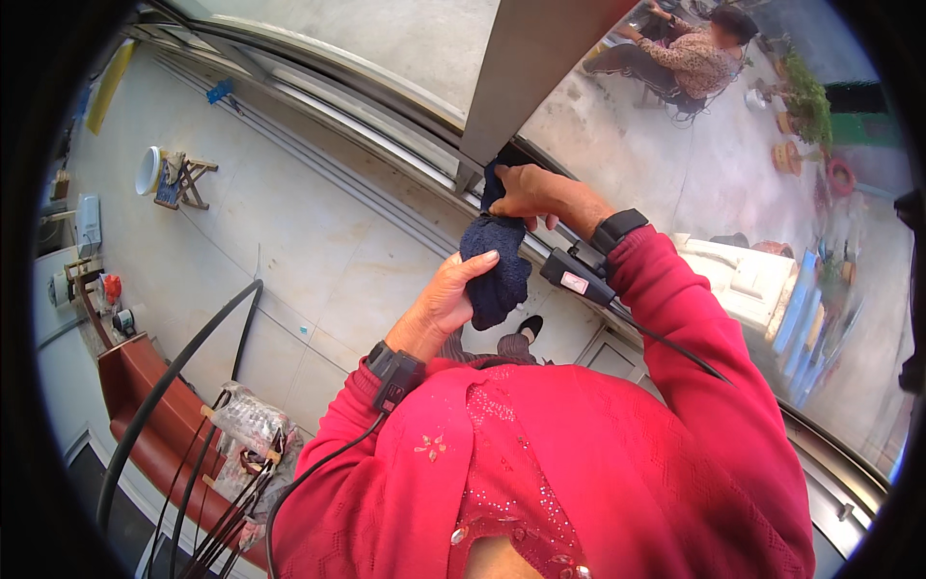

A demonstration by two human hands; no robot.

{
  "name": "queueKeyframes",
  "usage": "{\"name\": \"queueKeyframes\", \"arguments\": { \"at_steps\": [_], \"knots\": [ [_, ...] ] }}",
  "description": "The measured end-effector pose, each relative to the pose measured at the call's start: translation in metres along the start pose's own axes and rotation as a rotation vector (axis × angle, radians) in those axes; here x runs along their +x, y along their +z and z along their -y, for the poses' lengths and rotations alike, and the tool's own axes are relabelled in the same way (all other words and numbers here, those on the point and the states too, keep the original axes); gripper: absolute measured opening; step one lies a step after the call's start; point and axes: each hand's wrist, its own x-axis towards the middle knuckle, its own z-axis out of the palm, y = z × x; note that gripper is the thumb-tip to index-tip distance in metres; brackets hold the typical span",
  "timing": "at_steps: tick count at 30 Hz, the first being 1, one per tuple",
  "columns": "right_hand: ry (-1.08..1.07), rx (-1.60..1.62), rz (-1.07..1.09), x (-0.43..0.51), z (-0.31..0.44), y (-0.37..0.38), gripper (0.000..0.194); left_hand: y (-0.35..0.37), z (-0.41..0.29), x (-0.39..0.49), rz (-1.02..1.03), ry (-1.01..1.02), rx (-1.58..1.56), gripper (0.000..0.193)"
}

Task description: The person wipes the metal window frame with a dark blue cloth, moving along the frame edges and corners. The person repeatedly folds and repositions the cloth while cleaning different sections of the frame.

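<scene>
A dark blue terry cloth [496, 268] hangs bunched between my two hands beside a metal window frame [499, 94]. My left hand [452, 289] grips its lower bulk, with the thumb lying across the front. Higher up, my right hand [527, 192] pinches the cloth's upper end and presses it against the foot of the upright post, at the sill track [412, 165]. Some of the right fingers are hidden behind the hand. Each wrist wears a black strap with a cabled device.
Below left stand a folding stool [192, 184], a white bucket [149, 171] and a reddish-brown bench [155, 391]. A thick black cable [184, 362] arches at my left. Beyond the glass a person [687, 58] sits near potted plants [803, 101].
</scene>
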Motion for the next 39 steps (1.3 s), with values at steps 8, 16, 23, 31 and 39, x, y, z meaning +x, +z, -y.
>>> {"name": "queueKeyframes", "arguments": {
  "at_steps": [8,16,23,31,39],
  "knots": [
    [-0.004,1.395,0.052,0.004,-0.016,0.024,0.005,-0.021,0.022,0.012,-0.099,-0.158,0.052,0.023],
    [0.113,-0.168,-0.056,-0.002,0.010,0.010,0.065,-0.002,0.037,0.013,-0.067,-0.132,0.238,0.015],
    [0.204,-0.200,-0.093,-0.029,-0.028,0.026,0.069,0.005,0.053,0.005,-0.020,-0.220,0.230,0.019],
    [0.211,0.613,-0.480,-0.051,-0.071,0.032,0.015,0.011,0.048,0.004,0.020,-0.211,0.216,0.021],
    [-0.078,-0.265,-0.655,0.016,-0.015,0.031,0.041,0.006,0.009,0.031,-0.073,0.075,0.255,0.023]
  ]
}}
